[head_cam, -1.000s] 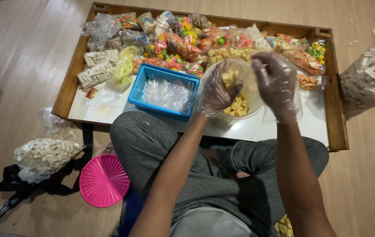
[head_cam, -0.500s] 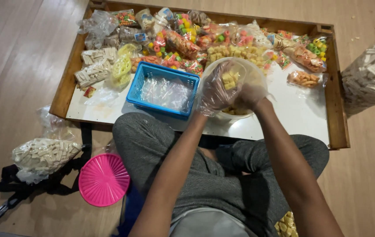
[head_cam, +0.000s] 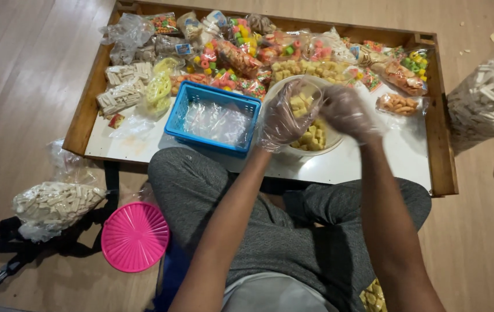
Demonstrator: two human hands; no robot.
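- Clear bag of pale stick-shaped snacks (head_cam: 53,207): lies on the wooden floor at far left, on top of a black strap.
- Pink round plastic lid (head_cam: 135,236): on the floor just right of that bag, beside the person's knee.
- Tabletop (head_cam: 409,156): low, white surface with a raised wooden rim; the far half is crowded with sealed snack packets.
- Packets of pale wafer sticks (head_cam: 121,92): left part of the tabletop, near the rim.
- Blue plastic basket (head_cam: 212,117): left of centre on the tabletop, holding crumpled clear plastic bags.
- Left hand (head_cam: 284,118): in a thin clear glove, fingers closed around a small clear bag of yellow cube snacks (head_cam: 300,104), held just above the bowl.
- White bowl (head_cam: 307,138): centre of the tabletop, just right of the basket, partly filled with the same yellow cubes; both hands are over it.
- Right hand (head_cam: 348,111): also gloved, blurred, fingers curled at the mouth of the small bag and touching the left hand; whether it grips the bag I cannot tell.
- Small packet of orange ring snacks (head_cam: 398,104): on the tabletop right of the bowl.
- Large clear bag of pale stick snacks (head_cam: 487,101): on the floor outside the right rim.
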